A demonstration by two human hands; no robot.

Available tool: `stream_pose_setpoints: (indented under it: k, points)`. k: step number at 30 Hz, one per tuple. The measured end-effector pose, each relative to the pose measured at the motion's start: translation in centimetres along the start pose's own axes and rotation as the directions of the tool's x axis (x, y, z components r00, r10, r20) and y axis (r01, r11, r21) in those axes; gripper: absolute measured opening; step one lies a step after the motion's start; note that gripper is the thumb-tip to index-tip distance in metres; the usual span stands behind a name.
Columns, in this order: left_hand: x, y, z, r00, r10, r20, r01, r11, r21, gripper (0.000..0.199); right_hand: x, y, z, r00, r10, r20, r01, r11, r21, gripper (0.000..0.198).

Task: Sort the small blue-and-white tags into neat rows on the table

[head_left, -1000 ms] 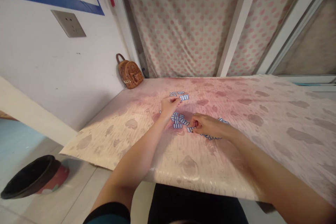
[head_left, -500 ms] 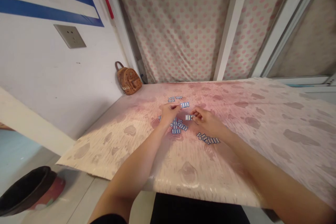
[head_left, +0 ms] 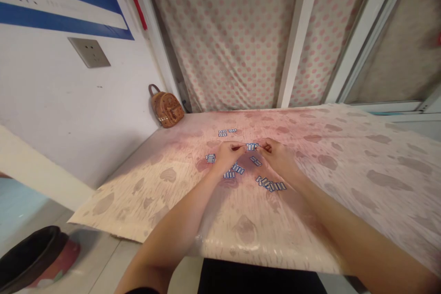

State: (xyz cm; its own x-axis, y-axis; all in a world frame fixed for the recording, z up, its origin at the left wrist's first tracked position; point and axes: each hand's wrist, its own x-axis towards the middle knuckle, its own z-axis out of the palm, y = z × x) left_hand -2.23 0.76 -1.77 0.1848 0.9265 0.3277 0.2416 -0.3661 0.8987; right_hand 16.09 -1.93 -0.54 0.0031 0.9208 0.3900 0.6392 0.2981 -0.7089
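Note:
Between my two hands is a short strip of small white pieces with blue edges [head_left: 252,146], just above the tablecloth. My left hand [head_left: 228,154] pinches its left end between thumb and fingers. At the right end, the thumb and fingers of my right hand [head_left: 277,155] are closed on it too. A smaller strip [head_left: 255,161] of the same kind lies just below them. More strips form a loose pile [head_left: 237,169], partly hidden by my left hand. Another cluster [head_left: 270,184] rests below my right hand, and one small bunch [head_left: 210,158] sits left of my left wrist.
Several similar strips [head_left: 225,132] lie in a group farther back. A patterned tablecloth [head_left: 344,183] covers the table. A small brown backpack [head_left: 167,108] stands at the back left corner by the wall. A dark-rimmed bin [head_left: 51,257] is on the floor at left.
My hands have come together; the separate strips they held now meet as one between them. A smaller strip now shows on the cloth below. The view has shifted slightly.

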Motion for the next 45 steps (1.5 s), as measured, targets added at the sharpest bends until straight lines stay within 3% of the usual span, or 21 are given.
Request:
stream_pose_setpoints:
  k: [17,20,22,26,33,37,38,40,42,45]
  points:
    - [-0.2,0.6,0.1,1.000,-0.017,0.019,0.017,0.999,-0.037,0.019,0.0,0.4,0.1,1.000,-0.022,0.014,0.022,1.000,-0.006,0.015]
    - [-0.2,0.7,0.1,1.000,-0.030,0.007,0.030,0.999,-0.043,0.021,-0.2,0.4,0.1,0.990,-0.137,-0.014,0.137,0.990,-0.028,0.031]
    - [-0.2,0.7,0.1,0.998,-0.057,0.005,0.057,0.996,-0.062,0.021,-0.3,0.3,-0.1,0.964,-0.261,0.044,0.263,0.962,-0.071,0.047]
    - [-0.2,0.7,0.2,0.993,-0.115,0.022,0.117,0.984,-0.134,0.022,-0.5,-0.3,-0.4,0.925,-0.349,0.150,0.371,0.915,-0.157,0.043]
    - [-0.2,1.0,0.4,0.986,-0.168,0.021,0.169,0.965,-0.202,0.019,-0.4,-0.2,0.0,0.934,-0.333,0.128,0.347,0.931,-0.114,0.034]
    - [0.1,0.6,0.2,0.982,-0.187,-0.036,0.176,0.960,-0.216,0.015,0.2,0.3,-0.8,0.985,-0.142,0.098,0.152,0.983,-0.102,0.030]
    - [0.2,0.4,0.1,0.980,-0.192,-0.052,0.177,0.960,-0.218,0.014,0.3,0.3,-1.1,0.985,-0.097,0.145,0.115,0.987,-0.117,0.023]
    - [0.5,0.1,-0.2,0.976,-0.201,-0.083,0.181,0.963,-0.198,0.013,0.4,0.4,-1.9,0.935,-0.044,0.351,0.107,0.981,-0.162,0.008]
    - [0.6,-0.1,-0.5,0.973,-0.205,-0.110,0.185,0.969,-0.165,0.012,0.2,0.2,-2.4,0.845,0.023,0.534,0.118,0.966,-0.229,0.008]
    - [0.7,-0.3,-0.7,0.972,-0.199,-0.128,0.179,0.972,-0.153,0.013,-0.5,-0.3,-2.6,0.746,0.100,0.658,0.114,0.955,-0.274,0.011]
